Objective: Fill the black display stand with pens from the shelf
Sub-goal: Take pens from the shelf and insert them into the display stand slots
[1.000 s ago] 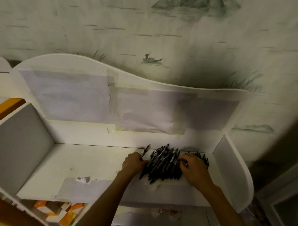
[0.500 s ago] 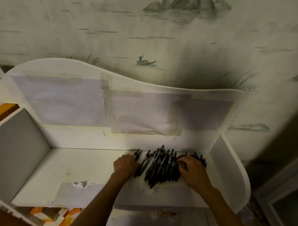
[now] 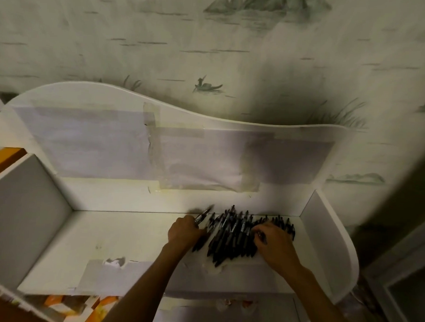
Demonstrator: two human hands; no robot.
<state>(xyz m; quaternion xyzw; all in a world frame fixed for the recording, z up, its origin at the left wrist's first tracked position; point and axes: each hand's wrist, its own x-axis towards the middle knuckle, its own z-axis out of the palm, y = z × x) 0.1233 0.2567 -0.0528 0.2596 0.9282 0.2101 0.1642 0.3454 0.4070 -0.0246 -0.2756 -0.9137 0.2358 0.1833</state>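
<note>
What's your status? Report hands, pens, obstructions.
Left hand gripping a pen at pile's left edge. Right hand curled onto pens on shelf. Stand not in view. Nothing blocking.

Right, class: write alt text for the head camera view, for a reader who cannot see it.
Two bare hands work at a pile of black pens on a white shelf; the left hand grips pens at the pile's left edge and the right hand rests on its right side. Taped paper sheets cover the shelf's curved back panel.

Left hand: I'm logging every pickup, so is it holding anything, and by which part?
The left hand grips a pen low on its barrel, the upper end sticking out above the fist. The fingers are hidden behind the hand.
</note>
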